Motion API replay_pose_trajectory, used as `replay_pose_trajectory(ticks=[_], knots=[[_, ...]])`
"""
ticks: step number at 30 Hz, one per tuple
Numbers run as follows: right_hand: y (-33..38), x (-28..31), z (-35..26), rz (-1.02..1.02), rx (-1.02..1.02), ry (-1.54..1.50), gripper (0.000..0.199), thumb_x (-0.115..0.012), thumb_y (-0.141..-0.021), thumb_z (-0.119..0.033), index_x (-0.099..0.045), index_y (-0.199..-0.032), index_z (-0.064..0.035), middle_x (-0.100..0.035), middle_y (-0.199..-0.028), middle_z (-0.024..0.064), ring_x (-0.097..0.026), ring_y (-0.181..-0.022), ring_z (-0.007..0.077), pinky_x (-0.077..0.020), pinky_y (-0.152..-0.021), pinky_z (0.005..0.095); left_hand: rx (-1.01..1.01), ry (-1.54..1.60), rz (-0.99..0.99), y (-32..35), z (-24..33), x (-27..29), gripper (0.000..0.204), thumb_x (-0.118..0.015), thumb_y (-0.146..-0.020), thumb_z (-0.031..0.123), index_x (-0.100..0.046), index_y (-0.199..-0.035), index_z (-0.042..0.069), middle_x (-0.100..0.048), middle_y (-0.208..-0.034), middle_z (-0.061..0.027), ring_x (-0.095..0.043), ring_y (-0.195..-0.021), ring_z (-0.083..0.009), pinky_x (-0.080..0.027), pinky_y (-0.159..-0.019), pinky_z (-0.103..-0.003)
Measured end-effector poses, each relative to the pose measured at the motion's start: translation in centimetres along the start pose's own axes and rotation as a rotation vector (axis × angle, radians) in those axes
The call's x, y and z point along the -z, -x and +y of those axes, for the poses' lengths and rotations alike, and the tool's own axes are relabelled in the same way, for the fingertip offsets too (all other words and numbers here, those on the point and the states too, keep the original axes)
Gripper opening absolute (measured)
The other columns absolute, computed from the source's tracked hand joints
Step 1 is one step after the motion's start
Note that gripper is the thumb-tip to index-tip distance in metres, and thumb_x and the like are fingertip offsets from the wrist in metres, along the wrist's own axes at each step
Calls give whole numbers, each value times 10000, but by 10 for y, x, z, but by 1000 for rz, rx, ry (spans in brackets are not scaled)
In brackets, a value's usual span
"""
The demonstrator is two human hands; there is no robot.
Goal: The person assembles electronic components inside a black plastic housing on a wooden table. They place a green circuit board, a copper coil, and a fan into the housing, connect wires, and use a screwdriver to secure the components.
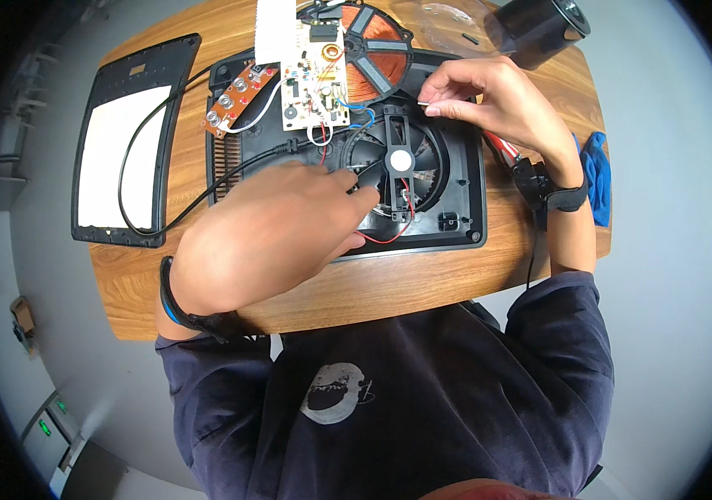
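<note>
My left hand (277,229) lies over the front of a black plastic housing (453,187), beside the round cooling fan (400,160). Its bent fingers are apart from the thumb, and the palm side is hidden. A thin red wire (389,241) loops from the fan to the thumb. Above the fan's far right side, my right hand (497,100) pinches a small white piece (423,103), too small to name, between thumb and fingertips. Close to it is a copper induction coil (382,62). A circuit board (310,87) sits left of the coil, with wires hanging from it.
A brown button board (235,102) leans at the housing's far left corner. Further left lies a black-framed panel (182,71), crossed by a black cable (120,171). A dark cylinder (539,32), a red-and-black tool (503,148) and blue cloth (596,179) are on the wooden table's (356,292) right side.
</note>
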State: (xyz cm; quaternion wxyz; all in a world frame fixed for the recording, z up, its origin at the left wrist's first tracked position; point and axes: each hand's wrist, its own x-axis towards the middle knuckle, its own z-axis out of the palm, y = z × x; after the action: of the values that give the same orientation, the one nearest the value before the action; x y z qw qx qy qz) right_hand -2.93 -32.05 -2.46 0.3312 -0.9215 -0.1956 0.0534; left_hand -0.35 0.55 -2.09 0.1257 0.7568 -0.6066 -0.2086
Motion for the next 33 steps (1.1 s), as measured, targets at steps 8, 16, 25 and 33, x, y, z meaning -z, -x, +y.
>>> replay_pose_trajectory(ticks=[8,16,25,33], knots=[[-5,-4,-1,-6,30,-30,181,-822,-1001,-131,-753,-1103,2,-801,-961,73,-770,-901,147,-617,-832,315,-44,9,55,3,-3,-4,352,-775,-999,248,-652,-1244,28,-714,-1162,-156,-699,-1074,-394,-558,-933,-491],[-6,6,44,203,-44,164,240,-739,-1091,-253,-741,-1116,-15,-741,-884,113,-733,-841,170,-604,-830,342,-21,-24,28,3,1,-2,385,-778,-1000,261,-659,-1288,34,-718,-1172,-152,-702,-1083,-394,-564,-942,-484],[-13,47,144,138,-274,373,175,-747,-1057,-128,-744,-1157,17,-801,-949,112,-768,-828,195,-625,-758,347,-43,-56,18,3,6,3,360,-746,-1025,286,-662,-1260,27,-721,-1195,-159,-717,-1081,-388,-573,-938,-488],[-58,67,147,-32,-493,386,225,-800,-1003,-76,-750,-1204,11,-816,-956,136,-793,-807,207,-651,-694,359,-58,-53,36,1,6,3,321,-713,-1053,293,-669,-1202,12,-729,-1134,-165,-732,-1035,-377,-567,-933,-463]])
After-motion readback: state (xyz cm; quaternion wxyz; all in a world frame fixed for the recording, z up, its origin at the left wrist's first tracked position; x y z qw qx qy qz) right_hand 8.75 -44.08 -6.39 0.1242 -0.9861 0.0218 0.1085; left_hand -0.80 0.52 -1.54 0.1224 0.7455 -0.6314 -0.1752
